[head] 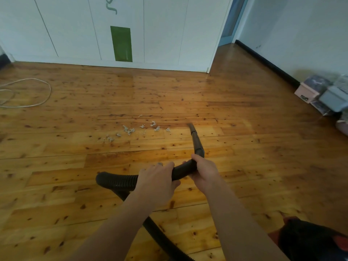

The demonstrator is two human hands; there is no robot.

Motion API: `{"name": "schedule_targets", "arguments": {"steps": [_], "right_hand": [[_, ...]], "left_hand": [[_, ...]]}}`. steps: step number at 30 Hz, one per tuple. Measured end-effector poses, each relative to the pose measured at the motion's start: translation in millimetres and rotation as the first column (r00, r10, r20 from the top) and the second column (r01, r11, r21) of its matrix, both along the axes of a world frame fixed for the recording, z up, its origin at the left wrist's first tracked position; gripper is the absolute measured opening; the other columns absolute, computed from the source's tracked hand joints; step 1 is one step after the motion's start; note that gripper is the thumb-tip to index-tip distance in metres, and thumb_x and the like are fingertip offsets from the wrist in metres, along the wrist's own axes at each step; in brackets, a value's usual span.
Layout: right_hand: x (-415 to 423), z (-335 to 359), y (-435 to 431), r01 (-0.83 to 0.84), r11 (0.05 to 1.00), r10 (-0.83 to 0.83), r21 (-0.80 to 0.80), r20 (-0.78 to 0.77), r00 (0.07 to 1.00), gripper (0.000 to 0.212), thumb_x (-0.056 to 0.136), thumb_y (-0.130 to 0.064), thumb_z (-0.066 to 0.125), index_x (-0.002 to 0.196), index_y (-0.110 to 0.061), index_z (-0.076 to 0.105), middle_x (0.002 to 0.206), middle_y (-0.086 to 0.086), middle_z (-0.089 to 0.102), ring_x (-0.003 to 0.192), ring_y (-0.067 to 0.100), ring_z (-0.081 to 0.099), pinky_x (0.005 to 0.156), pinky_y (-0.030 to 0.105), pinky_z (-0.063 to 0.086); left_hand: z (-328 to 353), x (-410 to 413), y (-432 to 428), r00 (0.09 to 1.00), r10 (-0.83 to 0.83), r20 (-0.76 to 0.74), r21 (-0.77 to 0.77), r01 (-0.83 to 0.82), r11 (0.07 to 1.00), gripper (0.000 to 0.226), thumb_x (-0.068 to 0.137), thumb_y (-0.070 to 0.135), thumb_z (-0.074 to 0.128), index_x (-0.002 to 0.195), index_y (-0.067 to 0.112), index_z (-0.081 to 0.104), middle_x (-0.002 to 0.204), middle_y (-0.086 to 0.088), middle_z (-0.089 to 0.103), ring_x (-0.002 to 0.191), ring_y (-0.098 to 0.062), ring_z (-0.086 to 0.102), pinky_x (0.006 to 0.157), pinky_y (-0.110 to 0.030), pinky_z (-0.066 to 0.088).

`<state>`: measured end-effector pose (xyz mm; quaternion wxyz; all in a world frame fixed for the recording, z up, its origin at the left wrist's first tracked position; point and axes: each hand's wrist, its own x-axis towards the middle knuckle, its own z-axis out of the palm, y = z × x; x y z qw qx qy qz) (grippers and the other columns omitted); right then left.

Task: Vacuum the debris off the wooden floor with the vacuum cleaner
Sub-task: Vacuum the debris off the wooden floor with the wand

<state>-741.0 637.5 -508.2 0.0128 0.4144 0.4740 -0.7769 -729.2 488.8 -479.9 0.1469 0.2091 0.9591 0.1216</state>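
Several small grey-white scraps of debris (130, 131) lie scattered on the wooden floor (75, 166) in mid-view. A black vacuum nozzle tube (195, 140) points at the floor, its tip just right of the scraps. My right hand (204, 171) grips the tube's bent handle end. Left of it, my left hand (158, 180) holds the black ribbed hose (116, 180), which loops down and runs towards the bottom edge. The vacuum cleaner body (310, 242), dark with red, shows at the bottom right corner.
White cabinet doors (160, 34) with a green panel line the far wall. A white cable (28, 91) loops on the floor at far left. Boxes and a grey container (320, 93) sit against the right wall. A doorway opens at the back right.
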Motion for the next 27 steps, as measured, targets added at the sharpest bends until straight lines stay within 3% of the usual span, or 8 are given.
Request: {"name": "schedule_targets", "arguments": {"steps": [3, 8, 14, 17, 23, 27], "right_hand": [[-4.0, -1.1, 7.0, 0.017, 1.0, -0.017, 0.006, -0.003, 1.0, 0.014, 0.098, -0.012, 0.058, 0.106, -0.003, 0.051, 0.095, 0.016, 0.058, 0.084, 0.025, 0.065, 0.075, 0.039, 0.057], [-10.2, -5.2, 10.7, 0.032, 0.999, -0.032, 0.028, -0.021, 0.999, 0.025, 0.098, -0.013, 0.057, 0.12, -0.003, 0.048, 0.094, 0.014, 0.059, 0.084, 0.024, 0.064, 0.083, 0.041, 0.056], [-20.7, -16.2, 5.9, 0.058, 0.998, -0.057, 0.03, -0.019, 0.998, 0.029, 0.098, -0.013, 0.058, 0.123, -0.002, 0.049, 0.098, 0.015, 0.058, 0.084, 0.024, 0.065, 0.076, 0.039, 0.057], [-21.8, -21.0, -2.5, 0.042, 0.999, -0.043, 0.019, 0.004, 0.999, 0.03, 0.098, -0.013, 0.058, 0.124, -0.001, 0.05, 0.103, 0.016, 0.059, 0.086, 0.025, 0.065, 0.071, 0.039, 0.056], [-14.4, -13.7, -19.6, 0.069, 0.996, -0.068, -0.053, 0.037, 0.997, 0.038, 0.096, -0.014, 0.061, 0.132, -0.008, 0.05, 0.106, 0.015, 0.064, 0.079, 0.022, 0.072, 0.059, 0.033, 0.056], [-26.0, 8.6, -12.8, 0.099, 0.988, -0.088, -0.118, 0.089, 0.992, 0.033, 0.094, -0.016, 0.063, 0.125, -0.009, 0.053, 0.101, 0.015, 0.064, 0.078, 0.025, 0.069, 0.063, 0.037, 0.056]], "left_hand": [[-4.1, -4.7, 9.7, 1.0, 0.003, -0.005, 0.013, -0.003, 1.0, 0.031, 0.097, 0.047, 0.051, 0.121, 0.028, 0.044, 0.097, 0.006, 0.045, 0.086, -0.015, 0.042, 0.087, -0.036, 0.037], [-10.3, -14.2, 14.3, 0.999, -0.027, -0.02, 0.046, 0.028, 0.999, 0.029, 0.096, 0.048, 0.052, 0.114, 0.027, 0.045, 0.082, 0.009, 0.041, 0.077, -0.014, 0.043, 0.074, -0.032, 0.036], [-24.0, -29.8, 7.4, 0.997, -0.06, -0.045, 0.063, 0.062, 0.996, 0.024, 0.094, 0.047, 0.052, 0.102, 0.031, 0.038, 0.087, 0.008, 0.05, 0.07, -0.011, 0.046, 0.063, -0.028, 0.037], [-27.7, -36.0, 7.7, 0.997, -0.076, -0.008, 0.052, 0.076, 0.996, 0.024, 0.094, 0.044, 0.049, 0.11, 0.029, 0.042, 0.088, 0.006, 0.054, 0.07, -0.012, 0.05, 0.057, -0.027, 0.037], [-12.2, -47.4, 3.3, 0.987, -0.151, 0.055, -0.051, 0.154, 0.987, 0.041, 0.095, 0.062, 0.041, 0.11, 0.025, 0.045, 0.081, 0.007, 0.053, 0.064, -0.01, 0.049, 0.056, -0.026, 0.037], [12.2, -59.9, 12.1, 0.98, -0.168, 0.105, -0.022, 0.171, 0.985, 0.039, 0.094, 0.063, 0.042, 0.105, 0.026, 0.045, 0.075, 0.011, 0.047, 0.06, -0.006, 0.043, 0.052, -0.022, 0.032]]}}
